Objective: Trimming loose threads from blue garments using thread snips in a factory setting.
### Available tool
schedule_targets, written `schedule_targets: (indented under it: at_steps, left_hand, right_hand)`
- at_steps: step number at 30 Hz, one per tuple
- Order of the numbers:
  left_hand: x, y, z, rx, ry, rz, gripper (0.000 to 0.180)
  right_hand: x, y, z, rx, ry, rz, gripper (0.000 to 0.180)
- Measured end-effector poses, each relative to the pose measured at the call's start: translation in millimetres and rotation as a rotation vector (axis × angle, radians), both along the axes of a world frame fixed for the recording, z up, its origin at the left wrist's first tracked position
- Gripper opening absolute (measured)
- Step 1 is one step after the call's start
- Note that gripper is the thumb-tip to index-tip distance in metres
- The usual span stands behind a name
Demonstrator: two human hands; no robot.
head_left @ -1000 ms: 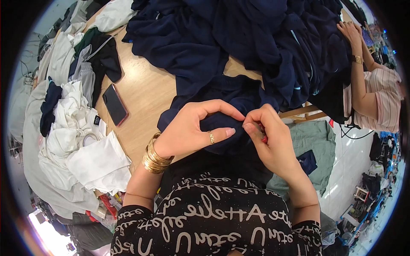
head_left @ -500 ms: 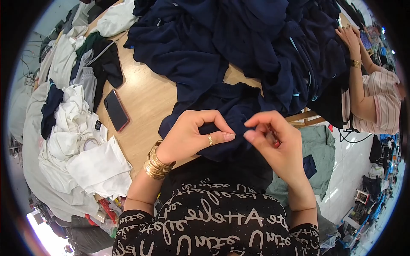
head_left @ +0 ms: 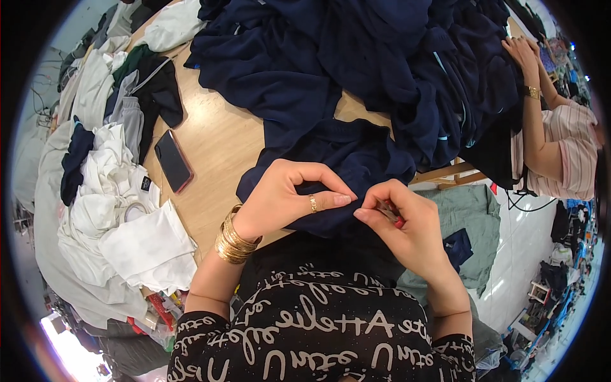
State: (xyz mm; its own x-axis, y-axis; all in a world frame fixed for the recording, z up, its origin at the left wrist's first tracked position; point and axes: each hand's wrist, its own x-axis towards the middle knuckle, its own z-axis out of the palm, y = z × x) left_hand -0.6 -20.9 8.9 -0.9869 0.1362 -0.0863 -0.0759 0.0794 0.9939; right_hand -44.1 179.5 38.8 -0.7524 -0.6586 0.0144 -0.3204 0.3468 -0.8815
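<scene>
My left hand, with gold bangles at the wrist and a ring, is closed in a pinch, thumb tip against index fingertip. Whatever it may hold is too small to make out. Close to its right, my right hand brings thumb and index finger together. A small metal tool with a red part, partly hidden, is tucked in its curled fingers. Beneath both hands lies a dark navy garment at the table's near edge, draped toward my lap. The two pinches are a short gap apart.
A large heap of navy garments covers the far side of the wooden table. A phone lies at left, beside piled white and grey clothes. At right, a co-worker's hands touch the heap. Greenish cloth lies on the floor.
My right hand has moved slightly left and down, and its thumb and index finger have closed together. My left hand has shifted a little right, its pinch kept.
</scene>
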Motion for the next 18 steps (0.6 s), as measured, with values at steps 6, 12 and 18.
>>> schedule_targets:
  at_steps: [6, 12, 18]
  left_hand:
    - [-3.3, 0.3, 5.3, -0.189, 0.187, -0.149, 0.010]
    - [-4.8, 4.3, -0.2, -0.080, 0.125, -0.172, 0.013]
    - [-3.7, -8.1, 3.5, 0.270, -0.195, -0.099, 0.010]
  right_hand:
    - [-6.4, -3.2, 2.2, 0.020, 0.075, 0.077, 0.018]
    - [-18.8, -9.2, 7.2, 0.010, 0.113, 0.006, 0.022]
    - [-28.0, 9.7, 13.4, 0.288, 0.369, 0.199, 0.034]
